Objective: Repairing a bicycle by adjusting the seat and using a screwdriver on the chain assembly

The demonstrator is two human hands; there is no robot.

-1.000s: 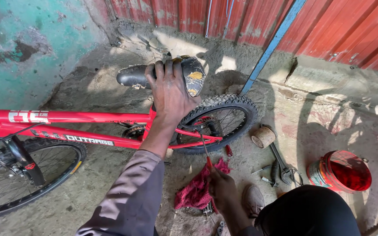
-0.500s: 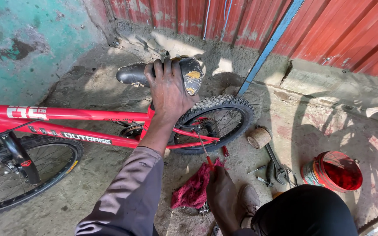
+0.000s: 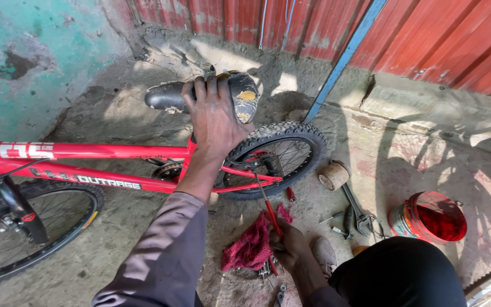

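A red bicycle frame stands across the left of the head view, its rear wheel near the middle. My left hand rests palm down on the worn black saddle, fingers curled over its top. Low down, my right hand grips a thin red-handled tool that points up toward the rear wheel hub. A red rag lies on the ground just left of that hand.
A red bucket, pliers and wrenches and a small round tin lie on the concrete at the right. The front wheel is at lower left. A blue pole leans on the red corrugated wall.
The view has shifted a little; both hands hold the same places. My right hand with the red tool has edged slightly toward the wheel.
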